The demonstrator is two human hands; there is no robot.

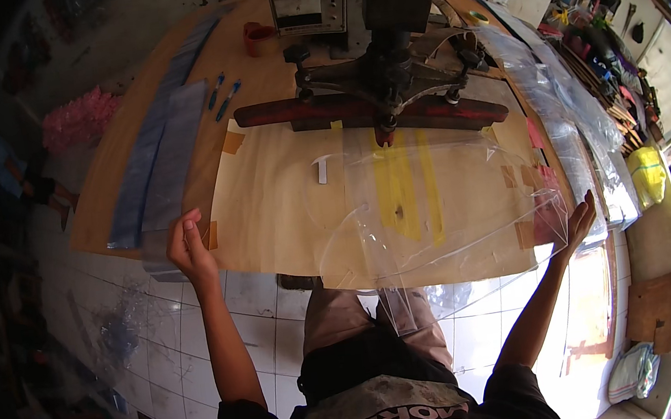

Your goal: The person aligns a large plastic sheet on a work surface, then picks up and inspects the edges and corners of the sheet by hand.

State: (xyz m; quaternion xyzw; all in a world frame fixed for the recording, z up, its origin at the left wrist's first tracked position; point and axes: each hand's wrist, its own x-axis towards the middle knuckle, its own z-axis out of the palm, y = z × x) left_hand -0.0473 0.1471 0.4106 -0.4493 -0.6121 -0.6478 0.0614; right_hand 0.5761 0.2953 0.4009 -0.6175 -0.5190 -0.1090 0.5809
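My left hand (192, 246) is raised at the table's near left edge, beside the flat clear plastic strips (180, 136). Its fingers are loosely bent with the thumb apart, and nothing shows in them. On the right, my right hand (579, 225) has its thumb and fingers at the corner of a thin clear plastic sheet (455, 256). This sheet spreads loosely over the tan work board (286, 206), and its near part droops past the front edge. Behind it, the machine's long dark red bar (374, 114) runs across above the board.
The machine's control box (308, 4) stands at the back. Two blue pens (222, 95) and a red tape roll (259, 39) lie on the table. More plastic sheets (563, 116) stretch along the right side. Far left, a person (17, 173) is near a pink heap (80, 118).
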